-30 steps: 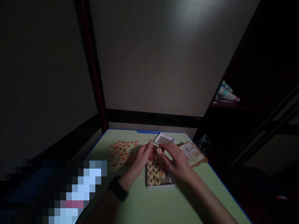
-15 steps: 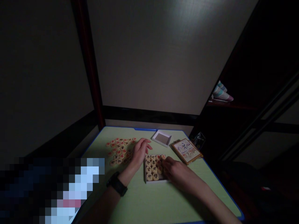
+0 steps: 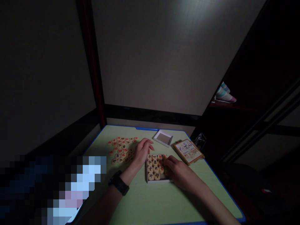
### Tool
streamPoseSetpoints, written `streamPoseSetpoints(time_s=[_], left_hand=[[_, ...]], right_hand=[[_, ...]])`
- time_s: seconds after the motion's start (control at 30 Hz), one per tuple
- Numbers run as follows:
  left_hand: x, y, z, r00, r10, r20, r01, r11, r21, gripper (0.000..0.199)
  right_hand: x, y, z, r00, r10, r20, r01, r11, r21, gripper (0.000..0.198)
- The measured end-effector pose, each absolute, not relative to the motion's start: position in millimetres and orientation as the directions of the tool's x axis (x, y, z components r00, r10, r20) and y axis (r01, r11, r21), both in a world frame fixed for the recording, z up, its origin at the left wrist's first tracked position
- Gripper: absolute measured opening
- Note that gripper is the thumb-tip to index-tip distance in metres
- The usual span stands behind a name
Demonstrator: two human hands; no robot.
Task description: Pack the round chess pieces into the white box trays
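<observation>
Round wooden Chinese chess pieces [image 3: 150,169] with black and red characters sit in rows inside a shallow white box [image 3: 147,179] on the table. My right hand [image 3: 175,168] is over the box's right side, fingertips bent down and closed on a chess piece [image 3: 165,157], which they partly cover. Beside the box's upper left corner rests my left hand [image 3: 142,152], its fingers loosely bent and apart, with nothing seen in them. More loose chess pieces [image 3: 120,150] lie spread on the table left of this hand, which hides some of them.
Behind the box lies a shallow white box lid or tray [image 3: 163,138]. A wooden-framed box with a printed cover [image 3: 188,151] is at the right, near a dark shiny packet [image 3: 200,140]. The green table [image 3: 150,203] has a blue edge and meets a wall panel.
My right hand's fingers have shifted slightly up along the box's right side, showing more of a red-marked piece. My left hand stays beside the box. The view has tilted a little.
</observation>
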State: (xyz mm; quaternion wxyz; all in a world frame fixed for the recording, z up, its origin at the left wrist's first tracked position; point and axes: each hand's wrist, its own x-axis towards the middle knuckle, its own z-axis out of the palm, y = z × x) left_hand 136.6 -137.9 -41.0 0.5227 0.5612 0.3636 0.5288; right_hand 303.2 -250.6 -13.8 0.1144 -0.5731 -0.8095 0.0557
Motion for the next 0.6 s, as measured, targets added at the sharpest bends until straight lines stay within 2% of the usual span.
streamPoseSetpoints(time_s=[0.2, 0.43, 0.53, 0.6], left_hand=[[138.8, -135.9, -42.9, 0.179, 0.961, 0.211, -0.157, -0.184, 0.97, 0.026], [138.5, -137.5, -40.2, 0.175, 0.963, 0.207, -0.111, -0.189, 0.976, 0.028], [137.8, -137.6, -39.7, 0.174, 0.956, 0.236, -0.076, -0.225, 0.971, 0.025], [137.2, -139.5, -39.3, 0.185, 0.948, 0.26, -0.029, -0.259, 0.965, 0.025]], right_hand=[[303.1, -248.6, -17.2, -0.285, 0.953, 0.105, 0.908, 0.304, -0.29, 0.028], [310.3, -253.0, -10.6, -0.343, 0.927, 0.153, 0.839, 0.375, -0.394, 0.024], [317.3, -244.2, 1.0, -0.367, 0.898, 0.242, 0.809, 0.437, -0.394, 0.015], [322.2, -230.4, 1.5, -0.355, 0.865, 0.354, 0.797, 0.478, -0.368, 0.014]])
